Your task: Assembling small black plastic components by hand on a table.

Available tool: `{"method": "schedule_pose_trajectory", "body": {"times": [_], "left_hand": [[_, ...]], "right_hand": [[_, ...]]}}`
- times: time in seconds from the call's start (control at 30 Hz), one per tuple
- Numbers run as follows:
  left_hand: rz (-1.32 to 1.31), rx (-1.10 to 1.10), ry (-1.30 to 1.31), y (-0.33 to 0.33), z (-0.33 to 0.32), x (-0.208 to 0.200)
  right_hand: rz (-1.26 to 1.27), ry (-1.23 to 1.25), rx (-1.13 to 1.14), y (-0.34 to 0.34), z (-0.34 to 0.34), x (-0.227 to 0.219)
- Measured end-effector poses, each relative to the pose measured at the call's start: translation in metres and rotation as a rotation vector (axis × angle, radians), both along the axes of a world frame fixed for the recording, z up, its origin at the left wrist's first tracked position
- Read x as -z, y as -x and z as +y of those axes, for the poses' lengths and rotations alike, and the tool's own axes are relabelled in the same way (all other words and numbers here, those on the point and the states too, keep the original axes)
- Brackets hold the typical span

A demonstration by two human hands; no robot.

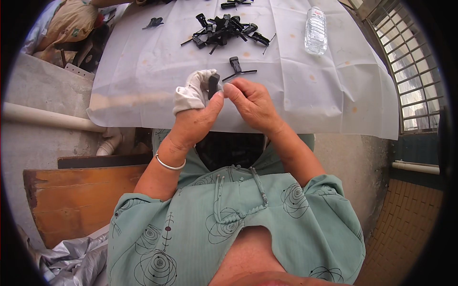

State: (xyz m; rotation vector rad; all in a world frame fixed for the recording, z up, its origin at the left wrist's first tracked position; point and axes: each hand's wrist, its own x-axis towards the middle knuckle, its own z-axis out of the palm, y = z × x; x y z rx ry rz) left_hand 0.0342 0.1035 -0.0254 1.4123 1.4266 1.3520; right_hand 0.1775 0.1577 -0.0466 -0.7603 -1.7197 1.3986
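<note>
My left hand (196, 107), its fingers covered by a white cloth glove with the thumb bare, is closed around a black plastic part (214, 85) held upright. My right hand (252, 101) meets it from the right, thumb and fingertips pinched against the part's side. A small pale spot shows between the two hands, but what the right fingertips hold is too small to make out. Just beyond the hands, a similar black piece (235, 66) with a blocky head and thin spread legs lies on the plastic-covered table (157, 86).
A pile of black pieces (224, 31) sits farther back, with a smaller one (153, 23) to its left. On the right lies a clear plastic bottle (316, 31). Below the table edge, a dark container (230, 150) is between my knees. A barred window (412, 57) stands far right.
</note>
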Motion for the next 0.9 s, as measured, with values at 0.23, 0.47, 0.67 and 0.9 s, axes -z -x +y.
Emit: {"method": "schedule_pose_trajectory", "body": {"times": [0.23,0.47,0.67,0.9], "left_hand": [[-0.377,0.106,0.120,0.004,0.001,-0.007],[-0.302,0.334,0.220,0.004,-0.004,-0.020],[-0.252,0.304,0.160,-0.002,-0.003,-0.017],[0.195,0.088,-0.073,-0.009,-0.002,-0.004]], "right_hand": [[-0.033,-0.567,0.067,-0.010,0.005,0.007],[0.037,0.002,-0.096,-0.016,0.001,-0.007],[0.174,0.058,-0.057,-0.005,-0.004,-0.006],[-0.152,-0.297,0.007,0.000,-0.006,-0.014]]}}
